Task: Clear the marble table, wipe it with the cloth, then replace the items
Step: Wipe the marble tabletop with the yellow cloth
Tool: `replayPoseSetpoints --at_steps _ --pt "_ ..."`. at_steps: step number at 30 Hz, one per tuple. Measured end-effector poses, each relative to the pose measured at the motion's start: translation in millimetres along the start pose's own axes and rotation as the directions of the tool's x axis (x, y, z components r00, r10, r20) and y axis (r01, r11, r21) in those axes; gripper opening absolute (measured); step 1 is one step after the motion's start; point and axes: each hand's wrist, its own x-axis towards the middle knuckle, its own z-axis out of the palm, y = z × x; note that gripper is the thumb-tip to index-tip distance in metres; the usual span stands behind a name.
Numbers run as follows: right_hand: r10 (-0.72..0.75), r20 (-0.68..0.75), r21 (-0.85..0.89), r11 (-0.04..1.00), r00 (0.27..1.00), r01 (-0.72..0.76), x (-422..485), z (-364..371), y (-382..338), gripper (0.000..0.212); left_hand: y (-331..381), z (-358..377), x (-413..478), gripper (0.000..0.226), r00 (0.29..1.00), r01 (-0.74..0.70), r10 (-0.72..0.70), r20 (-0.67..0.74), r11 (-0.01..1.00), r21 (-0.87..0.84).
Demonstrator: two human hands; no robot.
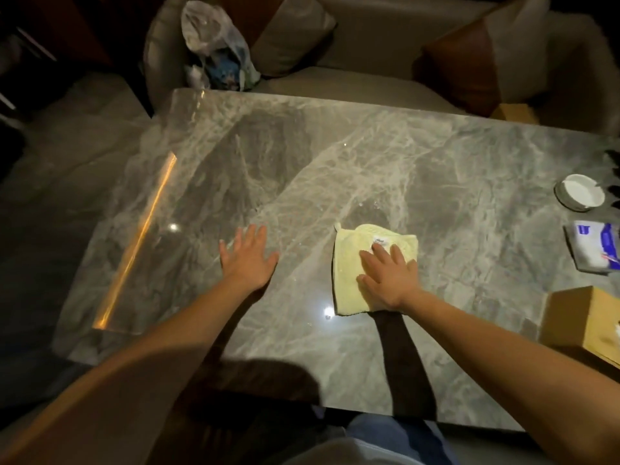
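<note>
Marble table (335,156) edge crops tissue pack (592,250); right hand (389,276) half-covers cloth (365,260).

No legible text anywhere. Small white tag (380,243) sewn on the yellow cloth (355,263), just past the fingertips of the right hand (389,276): carries a dark mark, too small and blurred to read. White packet (592,251) at the right edge of the marble table (335,162): blue printed panel and a thin red line on its face, lettering not resolvable. Plastic bag (218,52) on the sofa beyond the table: blue and green printed shapes show through, no words readable. Cardboard box (583,317) at lower right: no print visible on its faces.
</note>
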Motion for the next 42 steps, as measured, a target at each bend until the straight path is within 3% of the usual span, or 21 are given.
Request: replayPoseSetpoints --at_steps 6,10,17,23,30,35,42 --pt "0.109 -0.040 0.190 0.977 0.993 -0.100 2.2 12.8 -17.7 0.064 -59.7 -12.3 23.5 0.067 0.994 0.092 -0.093 0.054 0.996 0.020" --pt "0.167 -0.060 0.187 0.970 0.984 -0.153 13.2 17.3 -27.1 0.067 -74.3 -3.3 26.7 0.069 0.988 0.095 -0.093 0.125 0.996 -0.005" --pt "0.233 -0.090 0.159 0.963 0.968 -0.217 27.5 31.2 -40.7 0.067 -83.0 8.0 43.6 0.070 0.998 0.047 -0.048 -0.030 0.998 -0.029" --pt "0.193 -0.133 0.109 0.978 0.972 -0.180 50.8 24.8 -37.9 0.068 -86.6 -3.3 104.9 0.066 0.993 0.027 -0.027 -0.113 1.000 0.000" --pt "0.124 -0.245 0.040 0.992 0.962 -0.118 153.0 -34.7 -52.9 0.064 -95.9 -24.3 175.0 0.059 0.960 -0.030 0.039 -0.276 0.999 0.037" --pt "0.017 -0.302 -0.037 0.999 0.953 -0.030 257.1 -88.0 -91.8 0.062 -94.5 -19.2 180.5 0.062 0.956 -0.034 0.028 -0.291 0.999 -0.018" --pt "-0.011 -0.363 0.005 1.000 0.932 0.014 364.8 -137.2 -166.6 0.065 -97.0 -16.9 183.8 0.060 0.942 -0.044 0.035 -0.333 0.999 -0.020"
